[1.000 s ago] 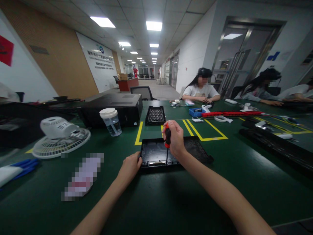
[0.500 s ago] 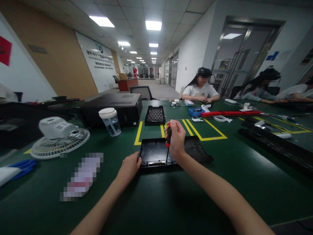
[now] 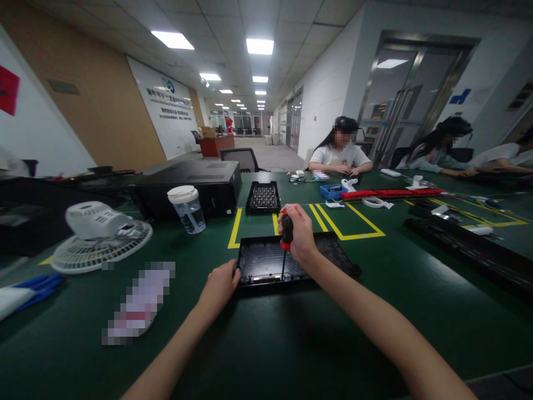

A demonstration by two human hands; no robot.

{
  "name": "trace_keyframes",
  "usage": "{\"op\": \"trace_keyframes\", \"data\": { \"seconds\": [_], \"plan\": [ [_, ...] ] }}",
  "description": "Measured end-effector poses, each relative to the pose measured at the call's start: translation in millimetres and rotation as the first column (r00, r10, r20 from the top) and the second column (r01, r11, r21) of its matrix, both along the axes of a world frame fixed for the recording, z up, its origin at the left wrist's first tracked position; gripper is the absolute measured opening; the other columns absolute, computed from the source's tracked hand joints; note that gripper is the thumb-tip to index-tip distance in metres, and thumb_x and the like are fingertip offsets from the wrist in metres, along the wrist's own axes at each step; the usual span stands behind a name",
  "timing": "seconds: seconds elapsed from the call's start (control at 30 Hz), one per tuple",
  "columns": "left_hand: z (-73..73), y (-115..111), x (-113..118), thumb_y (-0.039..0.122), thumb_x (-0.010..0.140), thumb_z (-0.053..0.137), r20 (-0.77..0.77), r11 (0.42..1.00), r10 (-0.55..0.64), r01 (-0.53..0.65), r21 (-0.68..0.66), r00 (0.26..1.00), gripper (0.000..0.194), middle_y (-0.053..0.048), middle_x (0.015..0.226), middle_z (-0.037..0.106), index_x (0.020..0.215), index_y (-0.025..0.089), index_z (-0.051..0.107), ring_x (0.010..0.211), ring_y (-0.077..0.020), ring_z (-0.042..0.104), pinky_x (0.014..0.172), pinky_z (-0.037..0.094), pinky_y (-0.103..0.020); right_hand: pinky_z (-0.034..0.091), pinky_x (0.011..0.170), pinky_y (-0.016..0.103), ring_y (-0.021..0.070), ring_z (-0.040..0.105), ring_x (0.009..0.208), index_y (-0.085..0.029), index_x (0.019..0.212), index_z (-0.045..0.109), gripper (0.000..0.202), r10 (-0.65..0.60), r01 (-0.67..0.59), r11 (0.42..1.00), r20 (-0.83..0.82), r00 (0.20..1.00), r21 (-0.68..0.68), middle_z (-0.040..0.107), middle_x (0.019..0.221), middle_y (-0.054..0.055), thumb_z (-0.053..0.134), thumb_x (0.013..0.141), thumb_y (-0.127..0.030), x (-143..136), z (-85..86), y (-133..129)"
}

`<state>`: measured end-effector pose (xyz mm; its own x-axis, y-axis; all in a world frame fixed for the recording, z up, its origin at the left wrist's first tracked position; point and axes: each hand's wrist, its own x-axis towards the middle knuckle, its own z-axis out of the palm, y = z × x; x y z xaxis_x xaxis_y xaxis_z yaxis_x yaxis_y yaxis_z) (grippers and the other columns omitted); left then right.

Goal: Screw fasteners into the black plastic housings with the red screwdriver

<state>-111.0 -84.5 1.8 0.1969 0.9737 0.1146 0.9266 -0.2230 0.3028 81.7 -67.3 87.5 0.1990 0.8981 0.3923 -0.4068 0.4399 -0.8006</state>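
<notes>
A shallow black plastic panel (image 3: 262, 258) lies on the green table in front of me. My right hand (image 3: 300, 233) is wrapped round the red and black handle of a screwdriver (image 3: 286, 236), held upright. The shaft points down to the panel's near edge, beside a light metallic strip (image 3: 266, 278); the tip is too small to make out. My left hand (image 3: 222, 282) grips the panel's left near corner, its fingertips partly hidden.
Behind the panel stand a black tray (image 3: 263, 198), a lidded cup (image 3: 187, 209) and a large black case (image 3: 187, 186). A white fan (image 3: 102, 236) lies left, a long black part (image 3: 462, 250) right. People sit across the table.
My right hand has turned slightly on the screwdriver, and more of the handle shows. The left hand and the panel stay in place; the view has shifted a little.
</notes>
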Motion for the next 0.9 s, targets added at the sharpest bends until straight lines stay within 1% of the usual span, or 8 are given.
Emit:
{"op": "trace_keyframes", "data": {
  "seconds": [0.1, 0.17, 0.3, 0.47, 0.57, 0.63, 0.77, 0.9],
  "plan": [
    [1.5, -0.6, 0.4, 0.024, 0.086, 0.037, 0.014, 1.000, 0.000, 0.000, -0.009, 1.000, 0.030, -0.008, 0.092, 0.067, 0.109, 0.015, 0.056, 0.084, -0.0187, 0.063, 0.073, 0.045, -0.027, 0.042, 0.045, 0.017, 0.0055, 0.050, 0.044, -0.017, 0.070, 0.048, 0.021, 0.146, -0.146, 0.989, 0.028, 0.989, -0.019, 0.055, 0.062, -0.005, 0.055, 0.077, -0.036, 9.8, 2.7, 7.3],
    [2.0, -0.7, 0.6, 0.024, 0.086, 0.037, 0.015, 1.000, -0.001, 0.001, -0.012, 1.000, 0.031, -0.009, 0.092, 0.067, 0.109, 0.015, 0.056, 0.084, -0.0189, 0.063, 0.074, 0.045, -0.027, 0.047, 0.051, 0.021, 0.0076, 0.054, 0.049, -0.018, 0.070, 0.045, 0.019, 0.273, -0.272, 0.962, 0.045, 0.961, -0.021, 0.057, 0.065, -0.004, 0.056, 0.075, -0.033, 17.7, 5.1, 12.1],
    [2.6, -0.7, 0.9, 0.024, 0.086, 0.037, 0.000, 1.000, 0.006, -0.006, -0.022, 1.000, 0.030, -0.009, 0.093, 0.067, 0.109, 0.015, 0.056, 0.084, -0.0192, 0.063, 0.074, 0.045, -0.027, 0.050, 0.069, 0.032, 0.0131, 0.061, 0.064, -0.018, 0.067, 0.040, 0.017, 0.510, -0.513, 0.859, 0.084, 0.856, 0.014, 0.063, 0.074, 0.000, 0.055, 0.072, -0.025, 32.0, 10.7, 19.5],
    [2.7, -1.0, 0.8, 0.024, 0.087, 0.037, 0.007, 1.000, 0.007, -0.007, -0.021, 1.000, 0.031, -0.009, 0.093, 0.067, 0.110, 0.015, 0.055, 0.084, -0.0184, 0.063, 0.073, 0.045, -0.026, 0.046, 0.078, 0.047, 0.0222, 0.063, 0.076, -0.018, 0.065, 0.040, 0.017, 0.683, -0.691, 0.723, 0.143, 0.717, 0.014, 0.066, 0.076, 0.006, 0.052, 0.068, -0.030, 40.8, 15.5, 27.7],
    [1.3, -0.5, 0.4, 0.024, 0.087, 0.038, -0.006, 1.000, 0.000, 0.000, -0.004, 1.000, 0.031, -0.009, 0.095, 0.067, 0.111, 0.015, 0.055, 0.085, -0.0182, 0.063, 0.074, 0.044, -0.025, 0.045, 0.079, 0.049, 0.0252, 0.063, 0.083, -0.016, 0.064, 0.046, 0.019, 0.752, -0.765, 0.644, 0.180, 0.634, -0.001, 0.067, 0.084, 0.011, 0.053, 0.066, -0.034, 41.2, 16.3, 33.1],
    [0.2, 0.1, 0.1, 0.024, 0.087, 0.038, -0.016, 1.000, -0.002, 0.002, 0.004, 1.000, 0.031, -0.009, 0.095, 0.067, 0.112, 0.015, 0.055, 0.085, -0.0182, 0.063, 0.075, 0.044, -0.026, 0.045, 0.079, 0.050, 0.0268, 0.062, 0.089, -0.014, 0.064, 0.050, 0.021, 0.773, -0.787, 0.617, 0.197, 0.604, -0.006, 0.066, 0.089, 0.014, 0.054, 0.066, -0.035, 40.3, 15.7, 36.4],
    [-0.6, 0.8, -0.2, 0.024, 0.087, 0.037, -0.016, 1.000, -0.002, 0.002, -0.008, 1.000, 0.032, -0.009, 0.095, 0.067, 0.113, 0.015, 0.054, 0.084, -0.0183, 0.063, 0.074, 0.044, -0.026, 0.047, 0.074, 0.049, 0.0260, 0.063, 0.089, -0.014, 0.066, 0.051, 0.024, 0.772, -0.781, 0.623, 0.187, 0.608, -0.033, 0.066, 0.089, 0.013, 0.058, 0.066, -0.037, 36.5, 10.9, 43.0],
    [-1.6, 1.7, -0.7, 0.024, 0.087, 0.038, -0.007, 1.000, 0.003, -0.003, -0.006, 1.000, 0.032, -0.009, 0.094, 0.067, 0.112, 0.015, 0.054, 0.084, -0.0184, 0.063, 0.075, 0.044, -0.026, 0.050, 0.060, 0.043, 0.0222, 0.065, 0.068, -0.016, 0.065, 0.044, 0.029, 0.788, -0.788, 0.611, 0.155, 0.596, -0.073, 0.066, 0.082, 0.007, 0.059, 0.067, -0.041, 30.2, 5.0, 48.9]
  ]
}}
